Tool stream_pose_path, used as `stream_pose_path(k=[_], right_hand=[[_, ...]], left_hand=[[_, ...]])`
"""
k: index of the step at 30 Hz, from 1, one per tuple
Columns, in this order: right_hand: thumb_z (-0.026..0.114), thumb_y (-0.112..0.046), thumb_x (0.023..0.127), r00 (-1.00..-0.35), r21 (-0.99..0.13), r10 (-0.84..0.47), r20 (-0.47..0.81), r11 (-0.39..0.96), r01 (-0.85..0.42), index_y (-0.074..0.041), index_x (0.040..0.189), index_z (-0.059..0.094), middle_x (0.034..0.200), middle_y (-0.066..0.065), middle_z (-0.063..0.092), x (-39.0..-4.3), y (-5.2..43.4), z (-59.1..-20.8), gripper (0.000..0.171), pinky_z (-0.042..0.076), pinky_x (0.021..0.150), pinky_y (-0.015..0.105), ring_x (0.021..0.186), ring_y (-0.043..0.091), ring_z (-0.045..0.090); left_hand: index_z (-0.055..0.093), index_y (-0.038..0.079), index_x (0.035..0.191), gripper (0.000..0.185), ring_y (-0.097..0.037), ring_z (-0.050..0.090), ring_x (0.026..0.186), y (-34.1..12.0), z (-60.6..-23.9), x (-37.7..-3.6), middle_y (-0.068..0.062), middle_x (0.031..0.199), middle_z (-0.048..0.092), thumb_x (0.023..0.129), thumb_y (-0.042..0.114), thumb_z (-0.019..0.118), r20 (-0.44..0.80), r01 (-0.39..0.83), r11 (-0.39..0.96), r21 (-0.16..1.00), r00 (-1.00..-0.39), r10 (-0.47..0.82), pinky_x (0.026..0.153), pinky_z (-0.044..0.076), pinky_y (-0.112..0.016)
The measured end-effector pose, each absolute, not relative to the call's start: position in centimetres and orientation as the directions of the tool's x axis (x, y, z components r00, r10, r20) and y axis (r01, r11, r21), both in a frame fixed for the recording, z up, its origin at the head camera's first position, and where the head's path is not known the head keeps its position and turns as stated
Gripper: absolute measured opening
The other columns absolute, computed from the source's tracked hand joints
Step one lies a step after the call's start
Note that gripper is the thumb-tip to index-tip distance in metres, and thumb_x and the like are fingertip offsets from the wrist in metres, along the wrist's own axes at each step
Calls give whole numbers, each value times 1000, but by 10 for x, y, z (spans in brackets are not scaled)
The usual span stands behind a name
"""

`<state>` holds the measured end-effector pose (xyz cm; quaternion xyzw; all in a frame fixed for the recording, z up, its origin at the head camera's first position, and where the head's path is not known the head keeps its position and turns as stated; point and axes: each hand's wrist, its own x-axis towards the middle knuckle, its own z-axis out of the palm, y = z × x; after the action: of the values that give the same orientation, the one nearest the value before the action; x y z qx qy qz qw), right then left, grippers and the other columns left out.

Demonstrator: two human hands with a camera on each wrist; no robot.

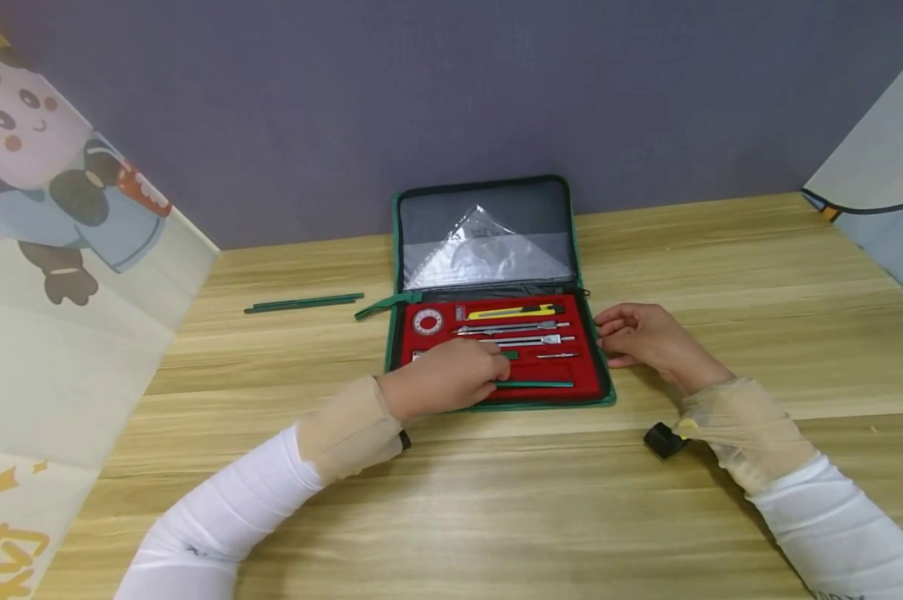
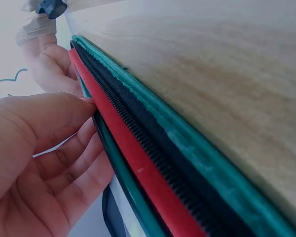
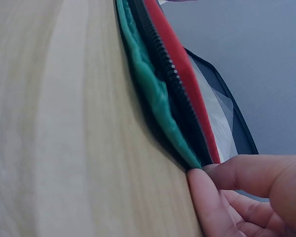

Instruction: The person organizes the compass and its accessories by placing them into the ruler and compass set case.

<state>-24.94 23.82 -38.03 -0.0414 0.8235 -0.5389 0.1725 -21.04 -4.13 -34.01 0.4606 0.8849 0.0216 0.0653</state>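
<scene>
Green zip case (image 1: 541, 407) lies unfolded on the worktop (image 1: 459, 517), its lid (image 1: 436, 225) raised at the rear, which leaves the red tray (image 1: 596, 367) reachable from the front. Left hand (image 1: 447, 375) crosses the near part of the case, thumb and fingers pinching a green pencil (image 1: 537, 384) that lies lengthwise near the case's front edge; a fingertip pinch presumably suits so thin a rod, sparing the neighbouring tools. Whether that pencil sits fully in its recess cannot be settled, since the fingers cover one end. Right hand (image 1: 650, 342) pinches the right side of the case between thumb and fingers, outside the zip (image 3: 167, 66); judged a steadying hold, so that light pressure at the tray does not slide the case. The hands are thus apart, each clamped on its own thing. Toward the rear of the case: round protractor (image 1: 417, 322) at left, yellow cutter (image 1: 507, 313) to its right; two compasses (image 1: 534, 340) lie in front of the cutter, parallel, probably each bedded in a fitted slot. Clear set square (image 1: 489, 250) rests against the case's lid, likely sleeved there for being flat. Two more green pencils (image 1: 301, 305) lie left of the case, outside it, side by side.
</scene>
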Motion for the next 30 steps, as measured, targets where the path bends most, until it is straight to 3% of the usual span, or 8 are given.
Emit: stream_pose_path(k=[13,30], right_hand=[[53,4,87,-934,-900,-258,-247,418,122,13,129,41,104,13,52,-250,238,-382,44,56,66,25,78,3,58],[52,4,87,-933,-904,-265,-244,411,119,14,128,41,102,14,51,-248,240,-379,43,57,68,27,78,3,60]], left_hand=[[68,9,107,18,-13,60,96,-43,-342,-210,-1,105,66,91,16,62,-99,796,589,136,-581,808,87,49,-25],[67,10,109,21,-10,57,92,-47,-344,-210,0,105,66,91,19,63,-100,783,590,196,-583,806,85,49,-22]])
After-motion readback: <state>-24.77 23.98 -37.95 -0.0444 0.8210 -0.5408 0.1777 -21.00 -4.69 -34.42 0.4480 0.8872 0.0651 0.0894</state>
